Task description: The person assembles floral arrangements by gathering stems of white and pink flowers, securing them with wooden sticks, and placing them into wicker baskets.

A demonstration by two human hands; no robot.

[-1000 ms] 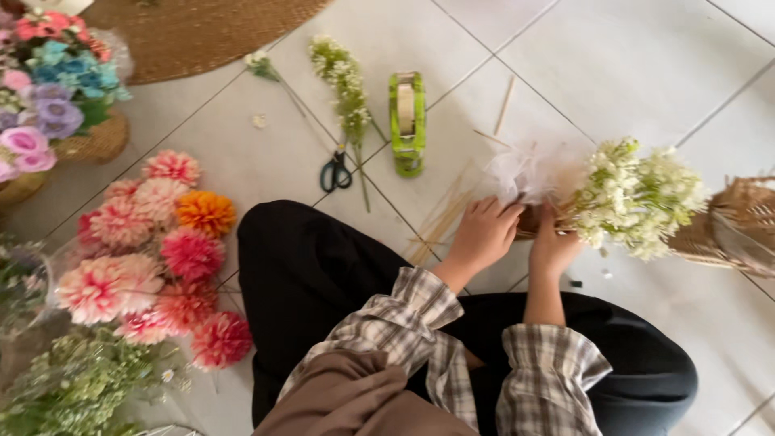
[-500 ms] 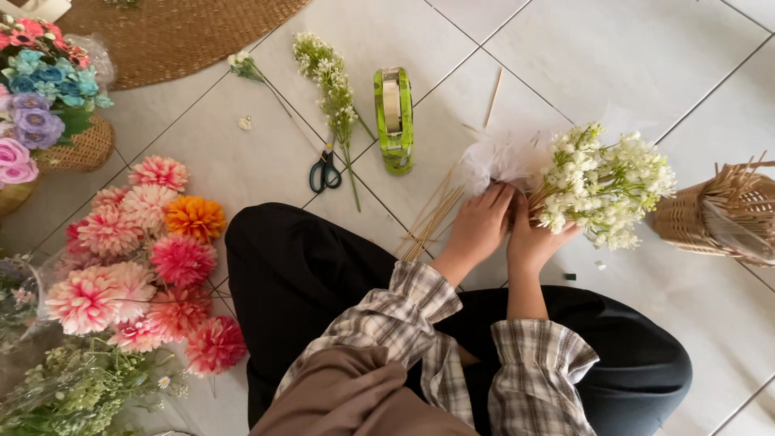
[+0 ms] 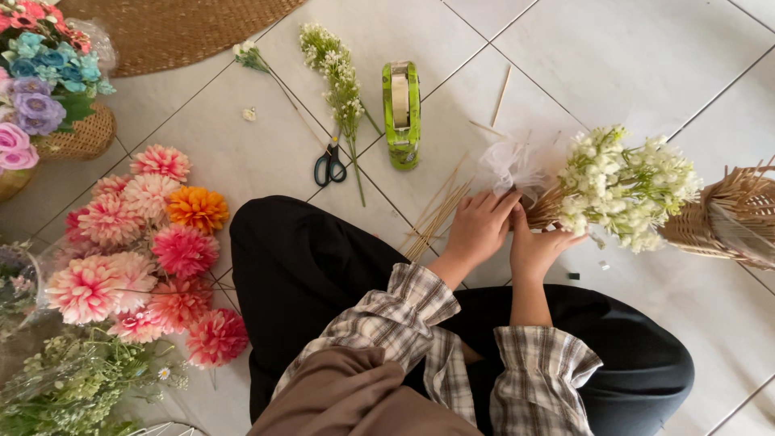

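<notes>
Since half a second ago, both hands and the white flower bunch [image 3: 626,187] have barely shifted; the left hand [image 3: 479,228] and right hand [image 3: 534,245] still clasp its stems, beside white tulle [image 3: 510,164]. White floor tiles [image 3: 613,56] carry a green tape dispenser [image 3: 402,113], black scissors [image 3: 329,165] and thin sticks [image 3: 436,216]. Small cream blossoms crowd the bunch, lying near a wicker basket [image 3: 726,216].

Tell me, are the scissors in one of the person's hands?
No, the scissors lie on the tile floor beside the green tape holder, while both hands hold the white flowers.
</notes>
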